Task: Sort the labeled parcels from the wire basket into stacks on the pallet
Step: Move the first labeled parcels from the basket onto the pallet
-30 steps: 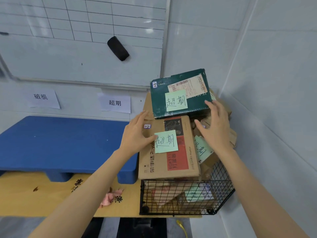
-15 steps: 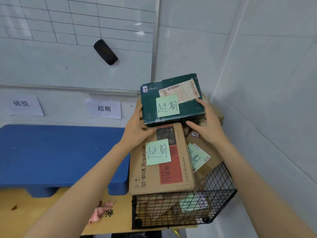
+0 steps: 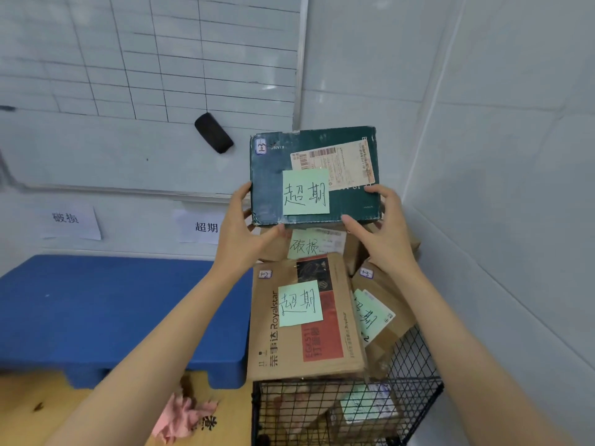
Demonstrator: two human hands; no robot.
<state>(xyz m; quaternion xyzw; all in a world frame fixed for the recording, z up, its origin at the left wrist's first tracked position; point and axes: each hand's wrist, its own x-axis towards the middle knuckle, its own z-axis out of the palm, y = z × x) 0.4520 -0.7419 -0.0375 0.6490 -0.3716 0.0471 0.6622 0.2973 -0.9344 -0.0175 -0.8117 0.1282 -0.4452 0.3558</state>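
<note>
Up goes the green box (image 3: 322,146): half a sec ago it sat on the pile, now it's raised off it, and a brown parcel (image 3: 317,244) w/ a 破损 note shows underneath.

L to R: the far-left wall sign (image 3: 69,220) reads 破损. Blue pallet (image 3: 112,310) sits below it, w/ a pink rag (image 3: 180,420) on the yellow board (image 3: 48,410) nearer us. The 2nd sign (image 3: 199,226) reads 超期, and a black eraser (image 3: 214,132) sticks to the whiteboard (image 3: 128,75).

Left hand (image 3: 240,239) grasps the box's left edge, thumb on the near edge. Right hand (image 3: 386,236) clamps the near right corner. The box's note reads 超期.

Below, the Royalstar carton (image 3: 306,342) (also tagged 超期) lies atop the wire basket (image 3: 415,375). A tilted parcel (image 3: 389,291) sits just right of it, and more parcels are inside the mesh.
</note>
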